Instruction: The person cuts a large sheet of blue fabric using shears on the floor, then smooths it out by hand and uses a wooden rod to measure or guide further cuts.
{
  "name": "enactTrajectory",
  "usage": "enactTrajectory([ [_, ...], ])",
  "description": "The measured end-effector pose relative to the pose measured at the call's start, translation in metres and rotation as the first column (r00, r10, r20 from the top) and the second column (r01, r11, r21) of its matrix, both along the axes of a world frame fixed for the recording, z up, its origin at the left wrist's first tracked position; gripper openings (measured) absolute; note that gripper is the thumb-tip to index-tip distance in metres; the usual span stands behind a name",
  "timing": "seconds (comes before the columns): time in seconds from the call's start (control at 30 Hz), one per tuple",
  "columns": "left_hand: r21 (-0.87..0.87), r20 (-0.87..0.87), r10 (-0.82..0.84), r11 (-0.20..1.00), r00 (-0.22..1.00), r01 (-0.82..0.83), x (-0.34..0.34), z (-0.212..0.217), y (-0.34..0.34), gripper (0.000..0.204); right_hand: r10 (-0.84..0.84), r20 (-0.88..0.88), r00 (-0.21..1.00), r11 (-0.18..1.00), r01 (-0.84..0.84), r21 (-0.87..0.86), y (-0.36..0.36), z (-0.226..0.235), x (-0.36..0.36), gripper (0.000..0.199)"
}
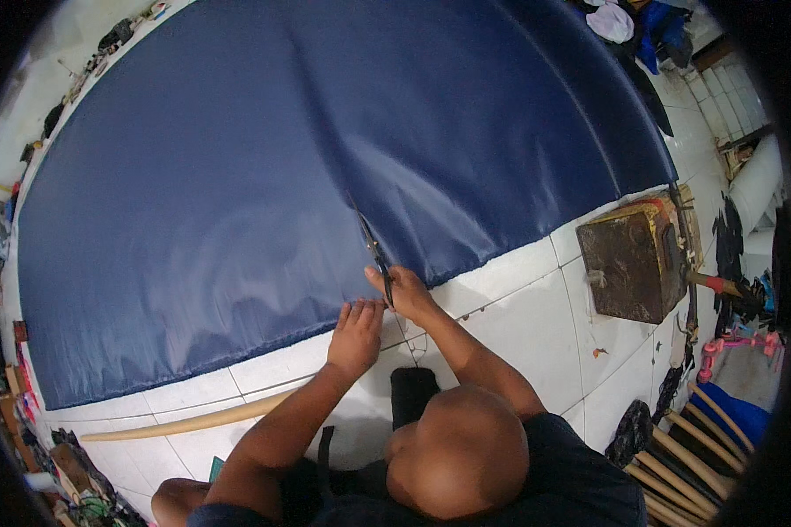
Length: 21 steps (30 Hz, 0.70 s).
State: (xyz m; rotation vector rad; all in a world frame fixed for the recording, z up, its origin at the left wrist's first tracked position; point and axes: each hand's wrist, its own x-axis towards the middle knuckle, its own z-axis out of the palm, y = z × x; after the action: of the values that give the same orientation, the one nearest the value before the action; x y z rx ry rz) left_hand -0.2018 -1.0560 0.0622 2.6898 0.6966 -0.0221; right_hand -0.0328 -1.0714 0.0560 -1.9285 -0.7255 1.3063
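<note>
A wide sheet of shiny dark blue material [193, 176] is spread over the white tiled floor, with folds running away from its near edge. My right hand [404, 292] is closed round the handles of dark scissors [373, 246]. Their blades point away from me and lie at the sheet, beside a long fold; whether the blades are parted is hard to tell. Just left of the handles, my left hand [357, 335] rests on the sheet's near edge with its fingers stretched forward. Its fingertips lie close to the scissors' handles.
A worn brown box [628, 263] stands at the sheet's right corner. One pale curved wooden pole [185, 422] lies at left on the floor tiles [536, 351]. Several wooden handles [685, 474] are piled at the lower right, near pink dumbbell-like things [734, 351]. Clutter lines the left wall.
</note>
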Motion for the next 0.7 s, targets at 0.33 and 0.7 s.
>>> enactTrajectory([
  [0.33,-0.006,0.016,0.002,1.000,1.000,-0.002,-0.001,0.002,0.000,0.059,-0.054,0.039,0.998,0.989,0.048,0.139,0.021,-0.020,0.002,0.059],
  [0.7,-0.065,-0.061,-0.011,0.998,0.998,0.007,0.005,0.009,0.005,0.060,-0.048,-0.027,0.999,0.990,0.051,0.133,0.134,-0.011,0.041,0.058],
])
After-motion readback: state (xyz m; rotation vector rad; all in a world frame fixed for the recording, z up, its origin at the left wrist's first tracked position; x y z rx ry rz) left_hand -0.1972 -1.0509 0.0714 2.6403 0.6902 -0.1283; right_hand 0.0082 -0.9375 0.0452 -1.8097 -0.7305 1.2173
